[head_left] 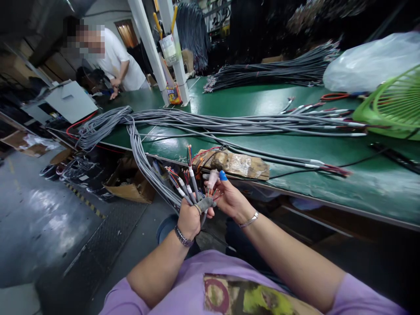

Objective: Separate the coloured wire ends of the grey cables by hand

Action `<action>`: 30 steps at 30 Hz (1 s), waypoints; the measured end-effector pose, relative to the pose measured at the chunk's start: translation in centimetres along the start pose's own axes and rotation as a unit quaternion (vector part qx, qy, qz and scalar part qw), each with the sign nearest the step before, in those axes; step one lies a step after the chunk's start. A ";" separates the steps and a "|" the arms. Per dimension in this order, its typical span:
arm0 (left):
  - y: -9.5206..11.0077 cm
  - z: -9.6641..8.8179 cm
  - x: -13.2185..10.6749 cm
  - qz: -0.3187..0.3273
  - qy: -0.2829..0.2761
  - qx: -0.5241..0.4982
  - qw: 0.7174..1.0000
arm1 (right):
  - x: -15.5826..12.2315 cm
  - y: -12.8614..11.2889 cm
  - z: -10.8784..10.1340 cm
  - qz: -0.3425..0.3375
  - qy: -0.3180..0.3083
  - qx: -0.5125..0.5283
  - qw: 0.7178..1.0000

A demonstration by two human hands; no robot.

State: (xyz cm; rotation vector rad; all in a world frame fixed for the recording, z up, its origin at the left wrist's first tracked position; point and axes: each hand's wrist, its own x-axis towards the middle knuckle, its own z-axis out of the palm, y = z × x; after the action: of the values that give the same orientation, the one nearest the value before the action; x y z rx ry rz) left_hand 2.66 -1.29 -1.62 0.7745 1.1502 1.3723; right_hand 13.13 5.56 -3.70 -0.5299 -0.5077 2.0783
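My left hand [190, 219] is closed around several grey cables [193, 177] whose stripped ends fan out into thin coloured wires. A grey covering wraps its thumb. Close beside it, my right hand [232, 200] pinches at the splayed coloured wires [214, 191] of one cable end. One of its fingers has a white wrap and another a blue tip cover. From my left hand the grey cable bundle [139, 146] runs up over the bench edge. Just beyond my hands, a worn wooden block [244, 164] lies at the edge, with a dark cord and orange ties about it.
Long grey cables [229, 122] stretch across the green bench [328, 181]. A green fan [390, 107] and a plastic bag [374, 61] stand at the right. Dark cables [269, 72] lie behind. A co-worker [114, 54] stands back left, near a grey machine [70, 100]. A cardboard box [131, 183] sits below.
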 end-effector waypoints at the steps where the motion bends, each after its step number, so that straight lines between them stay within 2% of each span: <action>1: 0.0 -0.1 -0.1 0.003 -0.004 0.003 1.000 | -0.1 0.0 -0.1 0.005 0.001 0.006 1.000; 6: -0.2 -0.5 -0.6 0.011 -0.005 0.017 1.000 | -1.0 -0.5 -1.2 0.032 -0.018 -0.005 0.999; 9: -0.6 -1.0 -0.8 0.012 0.004 0.027 1.000 | -2.3 -0.9 -1.6 0.053 -0.047 -0.061 0.996; 12: -1.2 -1.4 -0.8 0.015 0.003 0.049 0.999 | -3.6 -0.9 -1.2 0.023 -0.059 -0.156 0.986; 15: -1.2 -1.5 -0.9 0.006 -0.027 0.096 0.995 | -4.4 -0.9 -0.4 -0.026 -0.079 -0.270 0.959; 19: -0.6 -1.3 -1.0 -0.054 -0.094 0.135 0.985 | -4.6 -1.0 0.0 -0.015 -0.149 -0.345 0.927; 21: -0.4 -1.4 -1.1 -0.070 -0.102 0.133 0.983 | -4.4 -1.1 -0.1 -0.014 -0.159 -0.358 0.920; 23: -0.3 -1.5 -1.1 -0.065 -0.087 0.129 0.986 | -4.3 -1.1 -0.3 -0.022 -0.139 -0.349 0.927; 26: -0.6 -1.7 -1.1 -0.040 -0.052 0.102 0.993 | -4.2 -1.0 -0.9 -0.039 -0.054 -0.283 0.957; 28: -0.7 -1.8 -1.1 -0.025 -0.028 0.069 0.997 | -4.1 -0.8 -1.7 -0.028 -0.004 -0.218 0.976; 30: -0.7 -1.7 -1.1 -0.015 -0.005 0.042 0.999 | -3.8 -0.7 -2.5 -0.003 0.016 -0.156 0.988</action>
State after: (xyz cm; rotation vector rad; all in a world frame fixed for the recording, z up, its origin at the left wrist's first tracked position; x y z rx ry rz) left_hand 1.49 -2.74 -2.58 0.8196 1.2121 1.3005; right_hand 16.89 3.04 -4.72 -0.7406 -0.8227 1.9916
